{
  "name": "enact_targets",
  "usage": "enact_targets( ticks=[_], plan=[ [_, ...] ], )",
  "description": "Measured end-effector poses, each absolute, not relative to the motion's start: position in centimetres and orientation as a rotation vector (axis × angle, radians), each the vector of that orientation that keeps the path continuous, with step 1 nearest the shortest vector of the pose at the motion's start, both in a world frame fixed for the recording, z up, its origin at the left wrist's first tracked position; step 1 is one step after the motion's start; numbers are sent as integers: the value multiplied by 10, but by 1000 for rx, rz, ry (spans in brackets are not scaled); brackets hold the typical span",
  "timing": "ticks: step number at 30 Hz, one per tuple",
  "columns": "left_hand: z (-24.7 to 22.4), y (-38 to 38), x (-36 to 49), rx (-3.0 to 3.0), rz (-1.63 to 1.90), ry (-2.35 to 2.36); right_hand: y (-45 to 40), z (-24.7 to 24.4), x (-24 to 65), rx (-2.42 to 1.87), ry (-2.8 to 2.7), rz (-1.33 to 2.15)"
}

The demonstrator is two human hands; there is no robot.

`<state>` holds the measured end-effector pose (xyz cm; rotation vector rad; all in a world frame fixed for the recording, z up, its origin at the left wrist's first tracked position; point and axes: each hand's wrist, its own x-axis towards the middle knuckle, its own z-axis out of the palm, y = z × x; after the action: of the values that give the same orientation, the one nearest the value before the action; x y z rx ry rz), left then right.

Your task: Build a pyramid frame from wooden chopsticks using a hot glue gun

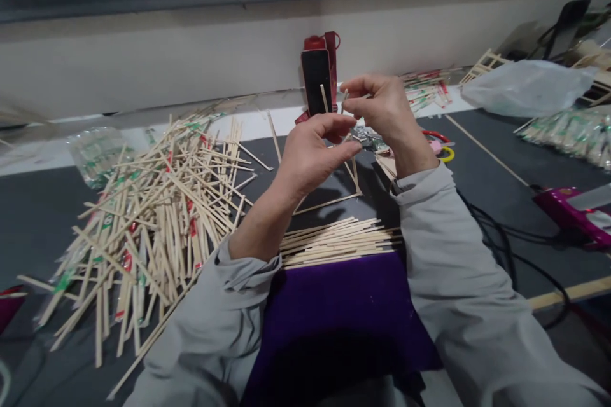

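A frame of thin wooden sticks (pixel 329 202) stands mid-counter, partly hidden by the hands, with one bar lying along its near side and others rising slantwise. Above it, the right hand (pixel 384 105) pinches a short length of stick (pixel 344 100) between thumb and forefinger. The left hand (pixel 308 152) is just beside it, its fingers curled with thumb and fingertips drawn toward each other; what they grip, I cannot tell.

Closer to the counter's near edge, a row of loose sticks (pixel 344 238) lies just beyond a purple cloth (pixel 334 305). Toward the left edge of the counter (pixel 28 203) spreads a big tangled heap of chopsticks (pixel 162 216), some in printed wrappers, with a clear packet (pixel 98 152) behind it.

Past the hands, near the far edge, a dark phone (pixel 315 79) stands upright before a red-capped bottle (pixel 314 43). Scissors (pixel 447 154) with a yellow handle lie by the right wrist. Toward the right edge are a magenta tool (pixel 568 213), wrapped bundles (pixel 573 133) and a whitish plastic bag (pixel 525 86).
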<state>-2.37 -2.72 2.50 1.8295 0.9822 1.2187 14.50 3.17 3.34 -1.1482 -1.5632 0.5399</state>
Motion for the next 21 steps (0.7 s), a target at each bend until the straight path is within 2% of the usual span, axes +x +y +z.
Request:
enact_targets(
  ticks=[21],
  plan=[
    [8, -22, -25, 1917, 1303, 988, 36, 27, 150, -1079, -1605, 579]
  ],
)
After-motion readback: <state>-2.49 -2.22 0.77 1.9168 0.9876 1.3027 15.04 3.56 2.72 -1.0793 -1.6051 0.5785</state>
